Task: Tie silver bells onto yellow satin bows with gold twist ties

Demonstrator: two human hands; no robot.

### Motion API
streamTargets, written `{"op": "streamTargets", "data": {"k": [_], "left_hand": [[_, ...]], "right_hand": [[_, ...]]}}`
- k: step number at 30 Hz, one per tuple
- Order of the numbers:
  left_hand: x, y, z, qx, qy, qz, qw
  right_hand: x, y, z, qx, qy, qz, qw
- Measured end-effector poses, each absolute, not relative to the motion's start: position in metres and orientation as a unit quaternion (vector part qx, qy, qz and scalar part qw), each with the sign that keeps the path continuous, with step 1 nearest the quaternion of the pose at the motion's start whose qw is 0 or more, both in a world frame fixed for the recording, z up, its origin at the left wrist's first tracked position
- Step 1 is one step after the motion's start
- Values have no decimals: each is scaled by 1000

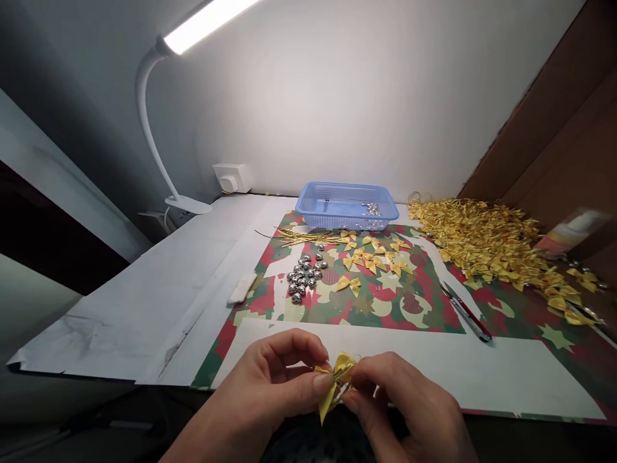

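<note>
A yellow ribbon bow [343, 365] is held between both hands at the table's front edge. My left hand [284, 379] pinches it from the left, with one ribbon tail hanging below the thumb. From the right, the thumb and finger of my right hand [390, 399] close on the bow's other side, where a thin gold strand shows. Beyond the hands lie silver beads [303, 276] in a cluster, several loose yellow bows [373, 260] and a bundle of gold strands [306, 237].
A blue basket [347, 222] holding small silver pieces stands at the back. Red-handled scissors [466, 312] lie right of centre. A large bow pile [482, 238] and a bottle [569, 235] are at right; a white block [241, 289] and lamp [187, 204] at left.
</note>
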State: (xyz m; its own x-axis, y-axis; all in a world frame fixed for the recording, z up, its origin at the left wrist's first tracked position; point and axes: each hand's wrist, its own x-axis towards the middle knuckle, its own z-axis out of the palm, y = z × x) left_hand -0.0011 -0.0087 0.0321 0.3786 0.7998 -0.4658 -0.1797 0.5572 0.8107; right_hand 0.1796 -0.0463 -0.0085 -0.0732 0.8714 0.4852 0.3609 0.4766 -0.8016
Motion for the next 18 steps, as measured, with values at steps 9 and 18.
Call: {"op": "streamTargets", "data": {"k": [9, 18], "left_hand": [[0, -8, 35, 421, 457, 303, 723], [4, -10, 38, 368, 454, 317, 747]], "right_hand": [[185, -36, 2, -416, -714, 238, 510], [185, -34, 1, -397, -731, 258, 491]]}}
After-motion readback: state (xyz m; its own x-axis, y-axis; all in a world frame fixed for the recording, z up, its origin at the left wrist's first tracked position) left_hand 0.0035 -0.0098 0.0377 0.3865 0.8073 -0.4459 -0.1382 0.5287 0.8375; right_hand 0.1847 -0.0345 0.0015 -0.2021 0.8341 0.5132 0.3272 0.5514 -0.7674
